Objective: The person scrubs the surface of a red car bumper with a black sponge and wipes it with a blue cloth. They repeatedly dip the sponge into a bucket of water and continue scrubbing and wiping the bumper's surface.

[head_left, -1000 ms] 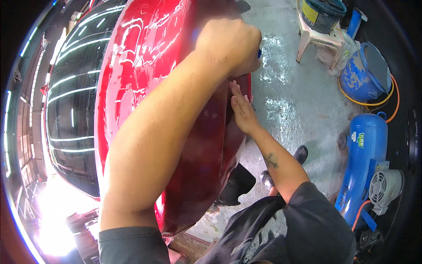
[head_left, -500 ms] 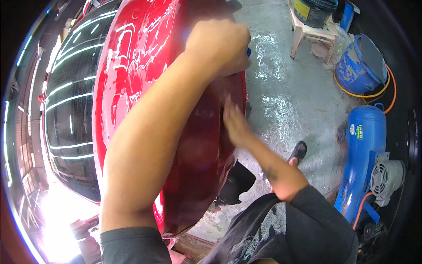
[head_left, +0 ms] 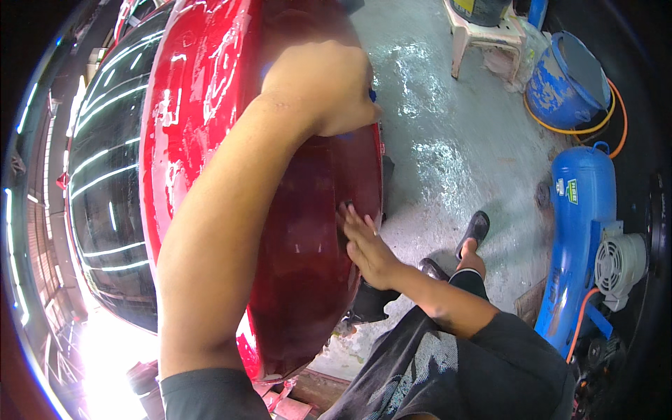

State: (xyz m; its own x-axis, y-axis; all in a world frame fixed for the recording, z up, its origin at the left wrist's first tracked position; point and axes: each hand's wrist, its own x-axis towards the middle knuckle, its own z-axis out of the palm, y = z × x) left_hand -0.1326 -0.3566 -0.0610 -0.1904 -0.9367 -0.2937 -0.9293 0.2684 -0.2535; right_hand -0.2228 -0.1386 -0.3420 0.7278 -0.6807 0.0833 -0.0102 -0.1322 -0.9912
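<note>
1. One bare left hand hangs rounded over the red bodywork, its grip clenched on a small blue piece, of which only a sliver shows.
2. A bare right hand, its grip released and fingers extended, lies along the panel's outer edge; whether the palm touches cannot be told.
3. Beneath both hands, left of centre, curves a glossy, deep-red painted car panel, streaked with white reflections on its upper side and darker below.
4. Smooth, dark curved window glass, ribbed with bright reflected lines, borders the red paint at left.
5. Grey, slick-looking floor runs alongside, glinting in patches.
6. At right stand a rounded blue tank, a grey slatted round guard beside it, and a scuffed blue drum ringed by a thin yellow hose.
7. Farther up, a dirty white four-legged stool carries a dark bucket.
</note>
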